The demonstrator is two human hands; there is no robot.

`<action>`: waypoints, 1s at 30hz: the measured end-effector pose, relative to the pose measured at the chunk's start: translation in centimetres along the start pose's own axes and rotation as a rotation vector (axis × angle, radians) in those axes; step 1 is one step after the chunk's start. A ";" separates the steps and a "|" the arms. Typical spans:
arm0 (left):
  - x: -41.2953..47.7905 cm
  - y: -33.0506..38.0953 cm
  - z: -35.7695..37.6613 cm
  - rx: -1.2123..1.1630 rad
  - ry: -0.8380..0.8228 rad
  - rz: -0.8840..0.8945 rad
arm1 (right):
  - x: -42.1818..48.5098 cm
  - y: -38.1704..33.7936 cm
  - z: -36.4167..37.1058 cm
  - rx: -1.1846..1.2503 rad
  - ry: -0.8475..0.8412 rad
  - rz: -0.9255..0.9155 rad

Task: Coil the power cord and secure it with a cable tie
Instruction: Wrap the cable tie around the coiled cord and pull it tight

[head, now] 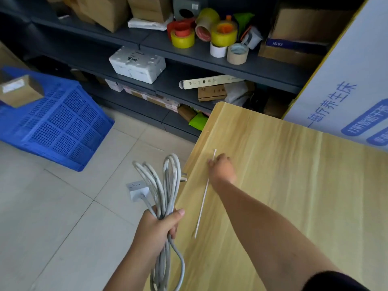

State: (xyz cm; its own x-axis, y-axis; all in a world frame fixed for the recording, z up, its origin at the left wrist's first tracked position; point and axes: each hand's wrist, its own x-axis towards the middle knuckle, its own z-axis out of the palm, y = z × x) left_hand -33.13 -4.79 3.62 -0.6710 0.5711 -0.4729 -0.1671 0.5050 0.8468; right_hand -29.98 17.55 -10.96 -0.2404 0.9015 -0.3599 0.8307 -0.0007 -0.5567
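My left hand [156, 227] is closed around a bundle of grey power cord [165, 185], folded into long loops that stick out above and below the fist, just left of the wooden table [294, 196]. The cord's white socket block [137, 191] and its plug [183, 177] hang beside the loops. A long white cable tie [202, 204] lies on the table near its left edge. My right hand [221, 169] reaches across the table, fingers resting on the tie's upper end near its head; the tie still lies flat on the wood.
A blue plastic crate [56, 122] lies tilted on the tiled floor at left, with a cardboard box [21, 91] on it. Dark shelves [210, 59] behind hold tape rolls, boxes and a foam block. A large white printed carton [346, 91] stands against the table's far right.
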 end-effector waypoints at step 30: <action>-5.0 8.1 12.1 0.013 -0.317 0.031 | -15.6 5.4 -24.0 0.517 -0.027 -0.208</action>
State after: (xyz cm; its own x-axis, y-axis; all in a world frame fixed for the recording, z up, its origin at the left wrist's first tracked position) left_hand -22.35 4.28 9.87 -0.4171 0.7583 -0.5010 -0.1394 0.4913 0.8598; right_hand -9.70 13.84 9.58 -0.3913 0.8939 -0.2187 0.4119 -0.0424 -0.9102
